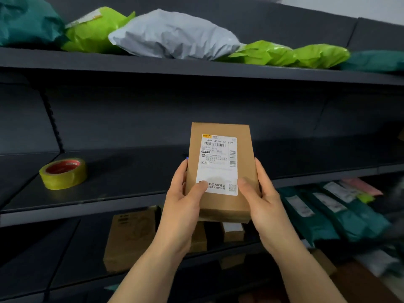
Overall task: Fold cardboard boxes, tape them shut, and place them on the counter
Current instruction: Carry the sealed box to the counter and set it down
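Hands, left hand [181,202] and right hand [265,200], grip labelled cardboard box [220,169].

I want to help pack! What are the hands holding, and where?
The left hand and right hand grip the cardboard box by its lower sides, thumbs on its front.

Dark grey metal shelving [196,68], pale wall [349,5]

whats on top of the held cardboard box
White shipping label, thumbs of left hand and right hand on its lower corners. Cardboard box is closed, contents hidden.
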Motion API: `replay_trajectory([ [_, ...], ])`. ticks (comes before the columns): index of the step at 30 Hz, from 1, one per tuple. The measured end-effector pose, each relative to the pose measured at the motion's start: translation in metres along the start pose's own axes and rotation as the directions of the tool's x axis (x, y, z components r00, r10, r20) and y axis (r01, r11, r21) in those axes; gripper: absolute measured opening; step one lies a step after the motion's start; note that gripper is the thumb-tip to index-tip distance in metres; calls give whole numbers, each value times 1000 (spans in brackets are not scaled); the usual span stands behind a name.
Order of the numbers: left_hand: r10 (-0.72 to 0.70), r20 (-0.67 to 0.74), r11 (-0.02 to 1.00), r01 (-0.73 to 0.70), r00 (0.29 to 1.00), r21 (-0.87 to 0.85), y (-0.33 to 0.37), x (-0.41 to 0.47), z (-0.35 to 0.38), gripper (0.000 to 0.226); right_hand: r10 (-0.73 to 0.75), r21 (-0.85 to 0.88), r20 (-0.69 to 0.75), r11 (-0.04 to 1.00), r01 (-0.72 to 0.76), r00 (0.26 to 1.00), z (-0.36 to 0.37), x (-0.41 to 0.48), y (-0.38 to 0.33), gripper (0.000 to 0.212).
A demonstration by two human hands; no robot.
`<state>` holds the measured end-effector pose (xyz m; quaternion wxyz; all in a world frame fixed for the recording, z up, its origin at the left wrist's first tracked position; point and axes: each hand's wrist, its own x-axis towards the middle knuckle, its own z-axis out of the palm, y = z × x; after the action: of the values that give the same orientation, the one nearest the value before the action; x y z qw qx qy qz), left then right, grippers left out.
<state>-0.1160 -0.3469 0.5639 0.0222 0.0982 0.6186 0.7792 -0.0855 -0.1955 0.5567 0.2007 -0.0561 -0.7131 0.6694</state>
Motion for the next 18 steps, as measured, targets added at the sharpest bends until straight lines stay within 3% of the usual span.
replay_trajectory([
  [8, -162, 238, 987, 153, 958, 58, -43, -58, 125, 56, 111, 9, -301, 994, -113, 947, -140, -76, 11, 60],
  [13, -271, 419, 962, 234, 867, 139, -73, -111, 219, 57, 155, 12, -509, 985, -173, 846, -239, -139, 17, 58],
  [18, -351, 566, 936, 298, 746, 189, -103, -174, 308, 57, 191, 64, -687, 977, -205, 701, -326, -211, 21, 62],
])
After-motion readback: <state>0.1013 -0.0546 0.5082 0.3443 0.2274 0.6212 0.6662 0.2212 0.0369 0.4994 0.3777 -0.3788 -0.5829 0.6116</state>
